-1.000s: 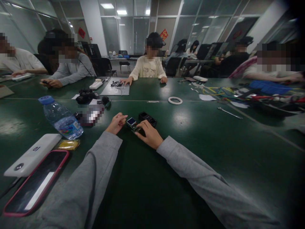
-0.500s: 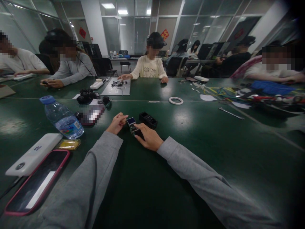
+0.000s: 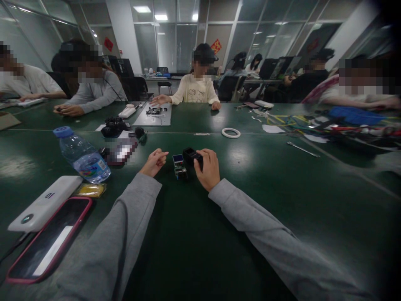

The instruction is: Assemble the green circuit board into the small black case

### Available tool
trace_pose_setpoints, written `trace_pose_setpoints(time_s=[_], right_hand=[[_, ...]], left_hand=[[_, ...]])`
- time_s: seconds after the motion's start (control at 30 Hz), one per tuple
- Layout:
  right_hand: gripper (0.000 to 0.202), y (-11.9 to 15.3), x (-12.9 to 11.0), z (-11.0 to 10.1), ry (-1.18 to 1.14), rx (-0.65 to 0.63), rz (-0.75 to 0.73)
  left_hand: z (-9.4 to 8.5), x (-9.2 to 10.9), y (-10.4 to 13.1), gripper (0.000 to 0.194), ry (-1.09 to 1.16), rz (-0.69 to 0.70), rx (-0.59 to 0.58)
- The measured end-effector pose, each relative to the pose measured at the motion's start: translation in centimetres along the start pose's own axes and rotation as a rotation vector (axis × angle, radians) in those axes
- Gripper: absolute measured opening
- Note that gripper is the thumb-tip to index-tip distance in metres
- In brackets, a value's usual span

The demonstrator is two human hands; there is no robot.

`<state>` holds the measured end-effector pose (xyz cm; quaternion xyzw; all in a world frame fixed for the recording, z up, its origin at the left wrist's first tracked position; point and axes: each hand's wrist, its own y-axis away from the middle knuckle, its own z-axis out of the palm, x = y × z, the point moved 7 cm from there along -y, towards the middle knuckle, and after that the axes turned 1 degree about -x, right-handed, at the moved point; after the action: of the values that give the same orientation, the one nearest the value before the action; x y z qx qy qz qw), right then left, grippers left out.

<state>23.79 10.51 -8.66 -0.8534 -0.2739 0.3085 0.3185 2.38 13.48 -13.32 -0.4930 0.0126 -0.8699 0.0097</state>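
In the head view, the right hand has moved off the board and onto the black case. The board has turned a bit, and the left hand is nearly where it was. The right hand has its thumb on the near side of the case and its fingers bent over the other side, so it has hold of it. The left hand is half curled, with one finger poking out toward the board. I see nothing in it, but I cannot tell what its palm hides. The board is on the green table, just left of the case and a little nearer, with its small screen at the far end. So far, the board is out in the open and the case is next to it. The two are not joined, and the pictures do not show how much work is left. The bottle is well to the left of the case; its blue label is too small to read. Farther left and nearer is the white power bank, with a dark mark like "01" or "10". The red sign is on the wall far beyond the case, and its gold writing is too blurry to read. I can't read any brand.
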Motion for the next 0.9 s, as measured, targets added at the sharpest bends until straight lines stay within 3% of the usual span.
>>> trace_pose_setpoints(time_s=[0.1,0.2,0.47,0.9], right_hand=[[0.042,-0.1,1.7,1.3,0.078,-0.079,0.065],[0.040,0.2,2.3,2.5,0.109,-0.187,0.076],[0.039,0.3,2.2,2.0,0.224,-0.171,0.121],[0.041,0.4,2.8,2.6,0.029,-0.180,0.128]], left_hand=[[0.0,0.0,0.0,0.055,0.004,-0.002,0.008],[0.0,-0.1,0.0,0.055,0.012,-0.010,0.012],[-0.2,-0.2,-0.2,0.054,0.008,-0.006,-0.003],[-0.1,-0.2,-0.1,0.054,0.026,-0.015,0.026]])
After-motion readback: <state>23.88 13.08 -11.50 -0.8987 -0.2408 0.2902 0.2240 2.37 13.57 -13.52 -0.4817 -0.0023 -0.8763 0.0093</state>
